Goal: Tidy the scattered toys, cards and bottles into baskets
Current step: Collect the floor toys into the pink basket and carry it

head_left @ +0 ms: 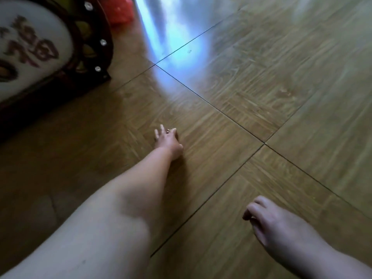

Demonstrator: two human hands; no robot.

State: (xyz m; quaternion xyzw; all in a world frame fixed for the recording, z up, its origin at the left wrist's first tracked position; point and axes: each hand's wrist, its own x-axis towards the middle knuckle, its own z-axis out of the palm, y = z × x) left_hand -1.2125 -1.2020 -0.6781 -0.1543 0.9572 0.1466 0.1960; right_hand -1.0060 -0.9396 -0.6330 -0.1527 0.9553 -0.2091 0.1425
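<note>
apparently the left grip [168, 138] stretches far out with fingers low over the floor [261, 77], likely after something small; whether it pinches anything i cannot tell. the right grip [269, 216] hangs loosely curled, holding nothing, probably kept free. no toy, card, bottle or basket shows; only a blurred red thing [120, 13] lies beyond a dark frame [94, 57].

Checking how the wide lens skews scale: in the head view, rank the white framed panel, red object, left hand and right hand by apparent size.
1. white framed panel
2. right hand, near the camera
3. left hand and red object look alike; the picture's top edge crops the latter.
</note>
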